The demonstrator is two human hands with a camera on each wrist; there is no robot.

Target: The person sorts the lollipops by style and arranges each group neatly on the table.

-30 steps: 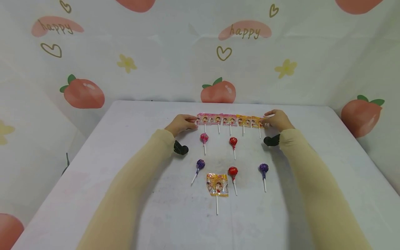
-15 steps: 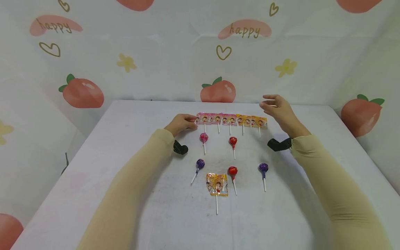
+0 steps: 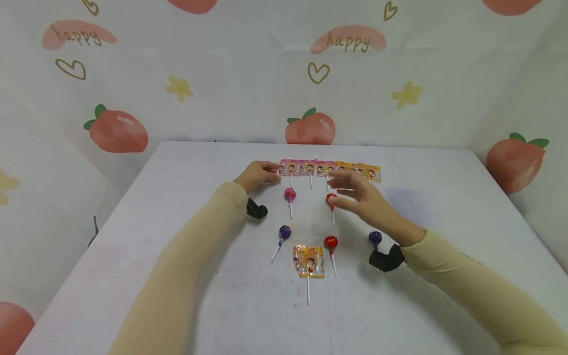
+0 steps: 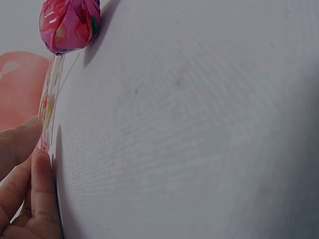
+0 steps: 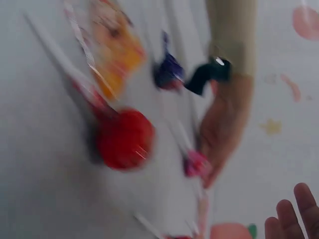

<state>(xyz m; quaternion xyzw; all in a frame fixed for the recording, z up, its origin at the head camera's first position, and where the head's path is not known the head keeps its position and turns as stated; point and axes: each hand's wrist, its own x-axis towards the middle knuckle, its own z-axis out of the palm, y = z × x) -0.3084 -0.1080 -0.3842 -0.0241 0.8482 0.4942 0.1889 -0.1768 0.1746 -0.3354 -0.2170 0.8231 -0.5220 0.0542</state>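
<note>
At the left end of a row of flat-wrapped lollipops, my left hand (image 3: pixel 259 176) pinches the edge of the pink-wrapped lollipop (image 3: pixel 289 168); in the left wrist view its wrapper edge lies between thumb and fingers (image 4: pixel 42 172). My right hand (image 3: pixel 365 199) is over the table with fingers spread and nothing held. It partly covers the orange-wrapped lollipops (image 3: pixel 373 172) and the head of a red round lollipop (image 3: pixel 330 198). A pink round lollipop (image 3: pixel 290 195) lies between the hands. The right wrist view is blurred, with right fingertips (image 5: pixel 286 216) in its lower right corner.
Nearer the front lie a purple lollipop (image 3: pixel 285 231), a second red lollipop (image 3: pixel 331 242) and an orange-wrapped lollipop (image 3: pixel 308 261). Another purple lollipop (image 3: pixel 375 237) is partly behind the right wrist's black camera mount (image 3: pixel 387 259). A printed cloth (image 3: pixel 248 74) hangs behind the white table (image 3: pixel 186 222).
My right hand has left the row's right end, lifted, then swung left and nearer over the lollipops. The left hand has stayed in place. The lollipops have not moved.
</note>
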